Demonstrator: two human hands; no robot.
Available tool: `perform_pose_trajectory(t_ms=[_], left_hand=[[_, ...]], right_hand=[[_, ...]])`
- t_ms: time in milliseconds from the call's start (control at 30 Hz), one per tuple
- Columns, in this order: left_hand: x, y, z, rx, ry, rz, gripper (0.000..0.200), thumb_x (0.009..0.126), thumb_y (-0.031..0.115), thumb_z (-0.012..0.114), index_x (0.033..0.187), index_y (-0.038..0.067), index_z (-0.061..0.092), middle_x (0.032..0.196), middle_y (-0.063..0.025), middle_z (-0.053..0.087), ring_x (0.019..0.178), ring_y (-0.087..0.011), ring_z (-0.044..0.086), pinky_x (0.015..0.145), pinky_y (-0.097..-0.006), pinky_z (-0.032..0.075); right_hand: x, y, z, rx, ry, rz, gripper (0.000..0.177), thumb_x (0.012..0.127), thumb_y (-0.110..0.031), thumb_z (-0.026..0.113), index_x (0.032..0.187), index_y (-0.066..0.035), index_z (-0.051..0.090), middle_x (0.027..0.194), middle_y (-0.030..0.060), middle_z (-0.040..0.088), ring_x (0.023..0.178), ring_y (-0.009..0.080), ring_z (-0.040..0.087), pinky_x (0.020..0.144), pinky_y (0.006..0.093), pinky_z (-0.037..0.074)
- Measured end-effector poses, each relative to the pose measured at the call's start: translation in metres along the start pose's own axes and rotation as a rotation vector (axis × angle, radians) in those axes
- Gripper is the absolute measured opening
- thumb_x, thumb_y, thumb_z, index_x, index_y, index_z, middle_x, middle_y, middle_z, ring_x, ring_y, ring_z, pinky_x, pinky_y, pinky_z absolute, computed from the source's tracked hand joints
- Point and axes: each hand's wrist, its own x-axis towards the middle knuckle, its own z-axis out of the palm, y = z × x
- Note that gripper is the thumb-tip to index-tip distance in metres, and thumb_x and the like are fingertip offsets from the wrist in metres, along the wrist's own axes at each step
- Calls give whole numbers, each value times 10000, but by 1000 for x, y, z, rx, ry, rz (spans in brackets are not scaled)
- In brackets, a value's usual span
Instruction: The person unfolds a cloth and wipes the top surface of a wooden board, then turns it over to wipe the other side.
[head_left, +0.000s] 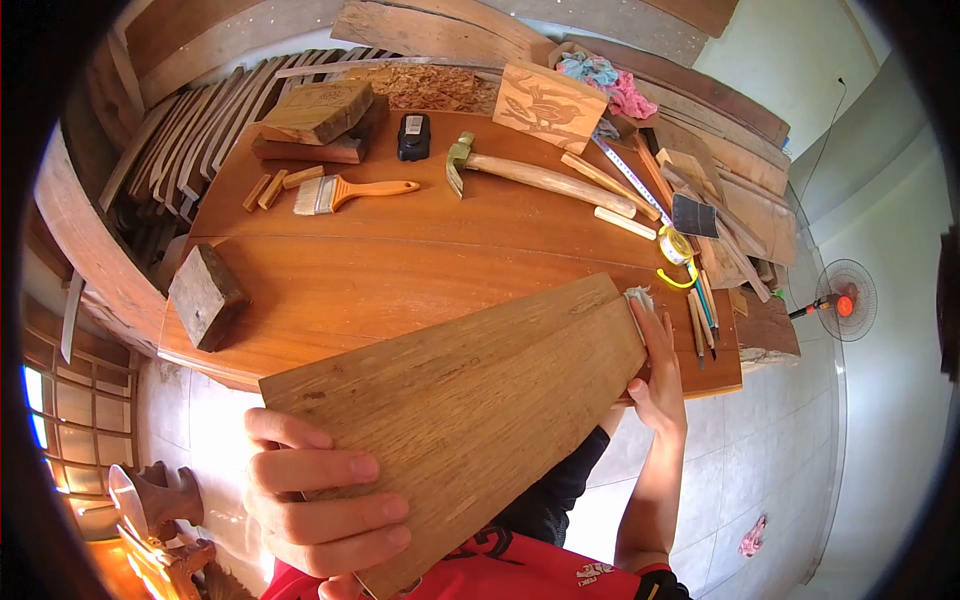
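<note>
A wide wooden board (480, 390) is tilted in front of me, over the near edge of the table. My left hand (325, 495) is closed around its left end, fingers across the upper face. At the right end, my right hand (657, 380) presses a pale crumpled cloth (640, 297) against the board's end edge, with most of the cloth hidden under the fingers. Pencils (700, 320) and a yellow tape measure (676, 246) lie just beyond the right hand.
On the brown table (330, 270) lie a claw hammer (540, 180), a paintbrush (350, 192), a black device (413, 136), a wood block (208, 298) and a carved bird panel (550, 107). Stacked planks (735, 180) line the right side. A fan (845, 300) stands farther right.
</note>
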Motion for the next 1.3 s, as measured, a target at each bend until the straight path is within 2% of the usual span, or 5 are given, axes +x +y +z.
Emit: perform_pose_trajectory(t_ms=[433, 533, 733, 833, 1300], left_hand=[[9, -2, 5, 1, 32, -8, 501, 1115, 489, 362, 1000, 265, 796, 1011, 114, 775, 974, -162, 693, 890, -395, 491], [15, -4, 7, -57, 41, -12, 427, 981, 515, 445, 847, 227, 731, 837, 65, 711, 882, -202, 622, 902, -441, 413], [16, 3, 5, -8, 42, -117, 471, 1072, 486, 423, 986, 231, 810, 1011, 85, 781, 969, -196, 696, 869, -427, 486], [18, -6, -2, -63, -37, -87, 477, 999, 553, 450, 844, 191, 718, 838, 8, 710, 882, -242, 611, 895, -467, 408], [11, -14, 13, -72, 182, -104, 491, 1030, 481, 453, 917, 154, 802, 885, 12, 761, 917, -243, 687, 841, -450, 461]], right_hand=[[16, -67, 6, -71, -98, -204, 1436, 682, -1092, 484, 1651, -32, 469, 1622, 250, 543, 1570, 418, 446, 1343, 641, 71], [18, -74, 3, -66, -130, -244, 1465, 652, -1099, 490, 1650, -28, 467, 1613, 260, 548, 1557, 431, 460, 1339, 652, 77], [20, -98, 3, -87, -148, -362, 1506, 604, -1103, 540, 1632, -5, 486, 1590, 271, 568, 1519, 449, 508, 1317, 666, 143], [21, -105, 5, -96, -129, -412, 1500, 603, -1093, 570, 1618, 8, 501, 1577, 269, 584, 1495, 453, 536, 1308, 665, 174], [7, -161, 13, 15, -61, -492, 1335, 614, -1027, 691, 1475, -7, 654, 1465, 226, 692, 1346, 424, 676, 1272, 675, 276]])
